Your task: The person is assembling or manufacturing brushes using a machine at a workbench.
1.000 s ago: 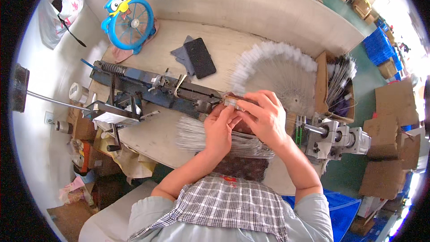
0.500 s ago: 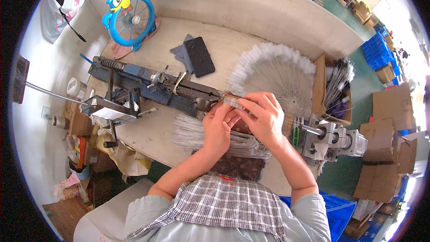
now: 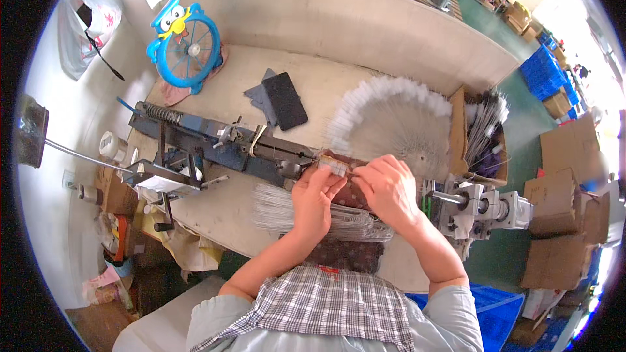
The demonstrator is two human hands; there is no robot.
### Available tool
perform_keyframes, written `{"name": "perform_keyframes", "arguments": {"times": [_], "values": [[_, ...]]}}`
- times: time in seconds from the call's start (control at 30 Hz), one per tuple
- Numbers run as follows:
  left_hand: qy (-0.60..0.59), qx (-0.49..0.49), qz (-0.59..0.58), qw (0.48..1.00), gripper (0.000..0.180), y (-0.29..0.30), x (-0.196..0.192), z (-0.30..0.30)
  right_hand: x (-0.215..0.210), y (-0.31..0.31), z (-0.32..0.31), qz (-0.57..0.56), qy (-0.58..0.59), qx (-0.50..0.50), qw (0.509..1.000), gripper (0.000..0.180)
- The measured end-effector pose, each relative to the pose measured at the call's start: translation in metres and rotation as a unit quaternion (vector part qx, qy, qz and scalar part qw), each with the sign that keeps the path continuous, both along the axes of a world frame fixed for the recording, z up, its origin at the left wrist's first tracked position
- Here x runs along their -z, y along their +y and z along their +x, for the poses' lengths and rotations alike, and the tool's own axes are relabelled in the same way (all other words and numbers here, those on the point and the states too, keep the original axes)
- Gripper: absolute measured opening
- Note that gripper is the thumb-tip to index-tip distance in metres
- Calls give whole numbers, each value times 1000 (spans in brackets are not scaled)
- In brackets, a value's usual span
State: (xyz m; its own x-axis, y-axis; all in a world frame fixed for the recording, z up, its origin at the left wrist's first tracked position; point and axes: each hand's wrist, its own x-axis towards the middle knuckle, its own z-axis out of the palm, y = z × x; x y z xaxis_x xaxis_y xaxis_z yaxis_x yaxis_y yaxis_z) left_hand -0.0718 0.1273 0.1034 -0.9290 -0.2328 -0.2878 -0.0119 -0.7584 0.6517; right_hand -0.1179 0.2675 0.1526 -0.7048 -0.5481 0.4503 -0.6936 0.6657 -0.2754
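Note:
My left hand (image 3: 312, 202) pinches a small whitish, see-through piece (image 3: 334, 167) between thumb and fingers, at the right end of a long dark metal bench device (image 3: 261, 146). My right hand (image 3: 389, 190) is just to its right, thumb and fingertips pressed together. Whatever those fingertips hold, if anything, is too small to make out. Under and in front of both hands lies a bundle of thin metal wires (image 3: 280, 212) on a dark red spotted cloth (image 3: 345, 255). Beyond my right hand, wire-stemmed brushes with white bristle tips (image 3: 391, 114) spread in a fan.
A cardboard box (image 3: 458, 133) with more wires stands right of the fan. A motor-like metal unit (image 3: 486, 205) sits at the table's right edge. Behind the device are a dark phone (image 3: 285, 101) and a blue cartoon-shaped fan (image 3: 189, 49). A crank handle (image 3: 164, 225) juts out front left.
My right hand has drawn away to the right from the small whitish piece, its fingers closing together. My left hand keeps its hold. The whole view has shifted slightly.

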Motion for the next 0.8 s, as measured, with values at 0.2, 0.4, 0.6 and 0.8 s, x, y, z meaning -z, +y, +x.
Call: {"name": "perform_keyframes", "arguments": {"times": [0.2,0.4,0.6,0.8], "values": [[4,30,48,998,60,-4,-4,3,-3,7,5,-37,8,-7,999,14],[-32,75,4,997,59,-5,-2,10,1,23,12,-110,-18,-45,993,14],[-97,131,-179,970,44,-50,-6,42,25,44,48,-62,-160,-27,985,16],[16,-47,-298,953,26,-164,59,63,60,69,60,-26,-169,23,985,10]]}}
